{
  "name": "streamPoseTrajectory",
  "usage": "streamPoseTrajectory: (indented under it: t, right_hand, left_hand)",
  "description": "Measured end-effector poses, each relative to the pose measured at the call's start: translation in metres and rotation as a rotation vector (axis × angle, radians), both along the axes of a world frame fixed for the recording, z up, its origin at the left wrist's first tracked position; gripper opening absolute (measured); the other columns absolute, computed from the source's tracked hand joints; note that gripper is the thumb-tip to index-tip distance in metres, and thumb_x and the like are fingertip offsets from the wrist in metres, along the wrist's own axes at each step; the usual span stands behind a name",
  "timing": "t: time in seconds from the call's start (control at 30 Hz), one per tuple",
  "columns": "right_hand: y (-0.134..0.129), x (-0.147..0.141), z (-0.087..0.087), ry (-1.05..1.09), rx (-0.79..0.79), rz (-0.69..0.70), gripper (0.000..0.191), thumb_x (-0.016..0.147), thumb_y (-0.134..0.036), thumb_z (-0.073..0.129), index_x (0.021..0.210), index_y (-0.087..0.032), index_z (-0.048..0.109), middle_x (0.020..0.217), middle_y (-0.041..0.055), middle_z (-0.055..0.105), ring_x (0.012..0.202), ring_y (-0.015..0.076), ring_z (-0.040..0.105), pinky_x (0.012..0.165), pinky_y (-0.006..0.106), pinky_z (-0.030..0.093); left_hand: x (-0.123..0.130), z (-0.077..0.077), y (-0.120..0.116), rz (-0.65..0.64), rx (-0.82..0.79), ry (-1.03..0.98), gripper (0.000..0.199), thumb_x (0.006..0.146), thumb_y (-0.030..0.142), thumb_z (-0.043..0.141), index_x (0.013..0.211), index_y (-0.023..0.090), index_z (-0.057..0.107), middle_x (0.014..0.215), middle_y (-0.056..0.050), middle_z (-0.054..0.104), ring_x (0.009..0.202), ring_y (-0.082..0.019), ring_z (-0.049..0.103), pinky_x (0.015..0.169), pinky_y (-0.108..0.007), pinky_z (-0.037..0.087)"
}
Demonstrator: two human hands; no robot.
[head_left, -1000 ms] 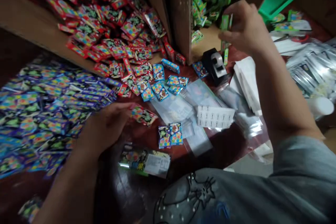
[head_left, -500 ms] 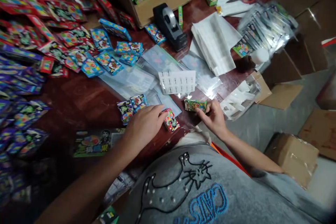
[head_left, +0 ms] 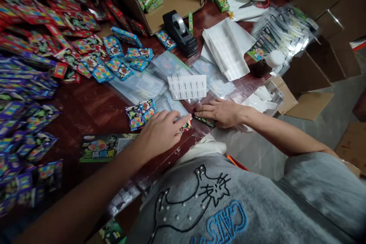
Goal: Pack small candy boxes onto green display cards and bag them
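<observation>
My left hand rests over a small red box, most of which it hides, with its fingers apart. Just beyond its knuckles two small boxes lie side by side, a purple one and a blue one. Palm down, my right hand lies flat on a small green box at the table's near edge, its fingers stretched over it. A white sheet of round printed stickers lies beyond both hands on clear plastic bags.
Heaps of red boxes and purple boxes fill the left. A black tape dispenser stands near an open carton of green boxes. Folded papers, a white-capped bottle and packed bags lie right.
My right hand has gone from pinching the green box to lying flat over it on the table. My left hand now covers more of the red box.
</observation>
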State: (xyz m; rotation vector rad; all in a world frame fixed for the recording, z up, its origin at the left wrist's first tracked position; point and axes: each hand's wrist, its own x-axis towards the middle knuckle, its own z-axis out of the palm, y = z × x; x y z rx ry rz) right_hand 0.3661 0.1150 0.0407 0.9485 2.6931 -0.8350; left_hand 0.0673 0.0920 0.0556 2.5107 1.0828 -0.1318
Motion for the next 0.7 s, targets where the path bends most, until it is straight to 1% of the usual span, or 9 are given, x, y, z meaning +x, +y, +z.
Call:
streamPoseTrajectory:
  t: [0.07, 0.13, 0.23, 0.33, 0.4, 0.47, 0.53, 0.6, 0.7]
  right_hand:
    - [0.002, -0.008, 0.001, -0.014, 0.061, -0.052, 0.091, 0.080, -0.035, 0.086, 0.162, -0.019, 0.052, 0.155, 0.0181, 0.061, 0.134, 0.0386, 0.059, 0.113, 0.053, 0.047]
    - [0.002, -0.020, 0.003, -0.030, 0.130, -0.139, 0.095, 0.078, -0.053, 0.089, 0.156, -0.011, 0.056, 0.143, 0.0223, 0.064, 0.128, 0.0401, 0.059, 0.111, 0.054, 0.047]
    - [-0.001, -0.046, 0.004, -0.063, 0.190, -0.255, 0.096, 0.080, -0.060, 0.087, 0.154, -0.007, 0.056, 0.139, 0.0243, 0.063, 0.127, 0.0423, 0.056, 0.111, 0.054, 0.046]
    - [-0.001, -0.066, 0.005, -0.133, 0.197, -0.294, 0.100, 0.085, -0.053, 0.085, 0.163, -0.002, 0.047, 0.145, 0.0276, 0.060, 0.132, 0.0448, 0.053, 0.113, 0.054, 0.044]
    - [0.000, -0.072, 0.006, -0.160, 0.183, -0.287, 0.106, 0.087, -0.054, 0.084, 0.168, -0.001, 0.039, 0.149, 0.0288, 0.059, 0.135, 0.0458, 0.052, 0.115, 0.055, 0.043]
    - [0.001, -0.075, 0.008, -0.140, 0.176, -0.274, 0.115, 0.086, -0.063, 0.084, 0.171, -0.003, 0.034, 0.152, 0.0294, 0.058, 0.137, 0.0472, 0.051, 0.116, 0.057, 0.043]
    - [0.002, -0.084, 0.009, -0.049, 0.194, -0.259, 0.124, 0.084, -0.079, 0.078, 0.172, -0.006, 0.031, 0.158, 0.0292, 0.054, 0.142, 0.0483, 0.049, 0.119, 0.059, 0.041]
    - [0.005, -0.105, 0.007, 0.070, 0.233, -0.224, 0.127, 0.084, -0.091, 0.066, 0.174, -0.009, 0.027, 0.170, 0.0276, 0.044, 0.153, 0.0473, 0.041, 0.126, 0.059, 0.035]
    - [0.015, -0.156, 0.000, 0.139, 0.275, -0.146, 0.122, 0.091, -0.090, 0.058, 0.176, -0.010, 0.023, 0.182, 0.0245, 0.024, 0.167, 0.0431, 0.024, 0.134, 0.057, 0.025]
  left_hand:
    - [0.005, -0.006, -0.001, 0.217, 0.064, -0.024, 0.060, 0.093, 0.030, 0.067, 0.152, 0.021, 0.060, 0.137, -0.017, 0.066, 0.124, -0.035, 0.067, 0.109, -0.046, 0.053]
    - [0.014, -0.015, 0.000, 0.427, 0.090, -0.056, 0.057, 0.094, 0.035, 0.069, 0.146, 0.013, 0.059, 0.140, -0.020, 0.062, 0.127, -0.036, 0.067, 0.108, -0.045, 0.055]
    - [0.022, -0.018, 0.005, 0.590, 0.094, -0.092, 0.051, 0.098, 0.040, 0.069, 0.137, 0.009, 0.060, 0.142, -0.023, 0.059, 0.133, -0.036, 0.065, 0.108, -0.044, 0.057]
    - [0.002, 0.000, 0.003, 0.558, 0.174, -0.104, 0.061, 0.099, 0.045, 0.069, 0.146, 0.010, 0.054, 0.152, -0.025, 0.055, 0.142, -0.037, 0.059, 0.116, -0.046, 0.052]
    - [-0.033, 0.016, -0.006, 0.463, 0.214, -0.037, 0.073, 0.095, 0.050, 0.074, 0.154, 0.015, 0.051, 0.160, -0.023, 0.052, 0.148, -0.041, 0.053, 0.124, -0.053, 0.044]
    - [-0.079, 0.024, -0.020, 0.355, 0.186, 0.092, 0.088, 0.085, 0.053, 0.083, 0.160, 0.025, 0.047, 0.168, -0.018, 0.050, 0.153, -0.046, 0.047, 0.129, -0.062, 0.034]
    - [-0.123, 0.021, -0.036, 0.335, 0.163, 0.186, 0.104, 0.078, 0.048, 0.088, 0.167, 0.028, 0.038, 0.176, -0.017, 0.041, 0.160, -0.047, 0.039, 0.133, -0.064, 0.026]
    - [-0.154, 0.008, -0.050, 0.350, 0.120, 0.251, 0.112, 0.075, 0.042, 0.087, 0.171, 0.025, 0.031, 0.179, -0.019, 0.036, 0.164, -0.046, 0.034, 0.135, -0.064, 0.021]
    - [-0.166, -0.010, -0.067, 0.337, 0.058, 0.263, 0.102, 0.081, 0.035, 0.079, 0.171, 0.019, 0.033, 0.175, -0.019, 0.043, 0.165, -0.041, 0.034, 0.137, -0.062, 0.015]
